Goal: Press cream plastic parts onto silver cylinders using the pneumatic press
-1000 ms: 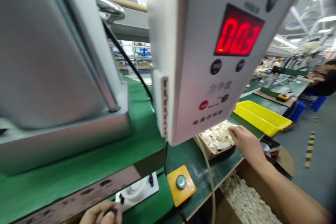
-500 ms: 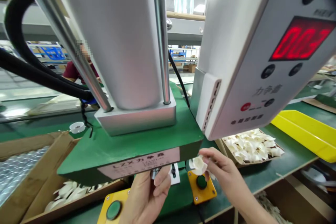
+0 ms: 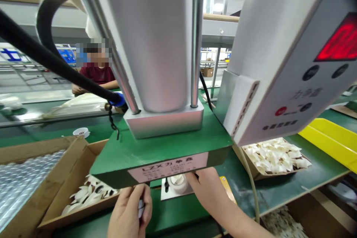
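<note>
Under the green head of a press [image 3: 167,137], a white round part [image 3: 178,184] sits on a metal plate [image 3: 167,193]. My right hand [image 3: 208,189] reaches in from the right with its fingertips at that white part, partly hidden below the press edge. Left of the plate, my left hand [image 3: 131,210] is closed around a small shiny metallic piece [image 3: 141,208], mostly covered by the fingers. A yellow button box [image 3: 227,189] shows in part behind my right hand.
Cardboard boxes of white parts stand left [image 3: 80,208] and right [image 3: 273,156]. Clear tubes [image 3: 28,182] fill a box at far left. A control box [image 3: 279,81] hangs at right, near a yellow tray [image 3: 331,141]. A person [image 3: 97,70] sits across the table.
My right hand has moved left under the press, and the white piece it held is now at the plate. My left hand has drawn back left from the plate with the metallic piece.
</note>
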Demonstrator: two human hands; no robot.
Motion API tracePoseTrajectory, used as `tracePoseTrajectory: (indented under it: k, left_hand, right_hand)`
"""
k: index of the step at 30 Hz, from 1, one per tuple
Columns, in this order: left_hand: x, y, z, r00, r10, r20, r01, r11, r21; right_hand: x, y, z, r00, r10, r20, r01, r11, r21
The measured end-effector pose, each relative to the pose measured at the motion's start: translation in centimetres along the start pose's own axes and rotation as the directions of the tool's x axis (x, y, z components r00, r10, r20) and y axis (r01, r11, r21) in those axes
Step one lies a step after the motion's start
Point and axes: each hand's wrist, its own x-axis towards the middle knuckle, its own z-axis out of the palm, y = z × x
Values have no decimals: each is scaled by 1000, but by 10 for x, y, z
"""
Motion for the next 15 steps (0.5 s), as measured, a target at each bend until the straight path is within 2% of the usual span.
tracePoseTrajectory:
  k: [3,6,9,15]
  left_hand:
    - [-2,-11,2,987,-132,-93,118,984,-137]
    - [-5,-23,10,979,-155,-130,138,981,-134]
    - [-5,-32,11,981,-151,-122,141,986,-86]
    - [1,-50,-1,990,-131,-44,131,991,8]
  right_hand:
    - [1,-3,1,997,-77,-17,74,988,-135]
    - [2,-1,-1,997,-75,7,75,978,-196]
    - [3,2,-3,998,-47,52,57,974,-220]
    - [5,-3,-14,995,-33,91,49,982,-183]
